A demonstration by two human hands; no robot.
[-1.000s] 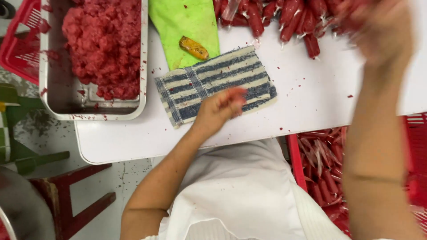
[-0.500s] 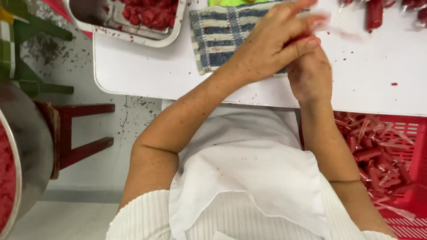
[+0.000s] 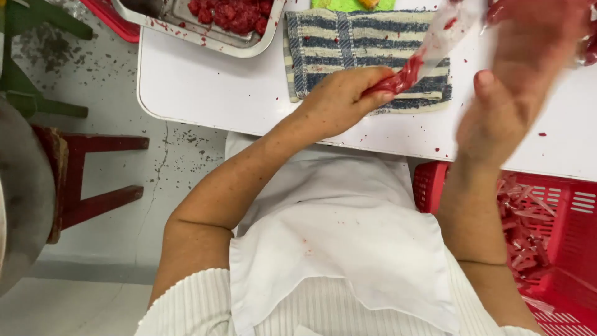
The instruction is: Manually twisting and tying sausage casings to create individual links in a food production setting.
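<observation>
A white table (image 3: 205, 93) stands over a speckled concrete floor. The left hand (image 3: 339, 99) is closed, pinching the red-filled lower end of a clear plastic sleeve (image 3: 429, 50) above the striped cloth (image 3: 348, 43) near the table's front edge. The sleeve's long axis slants up toward the far right corner, where the blurred right hand (image 3: 516, 81) spreads open beside it. A metal tray of red mince (image 3: 211, 25) sits at the far left; a red crate (image 3: 559, 242) is below the right edge.
</observation>
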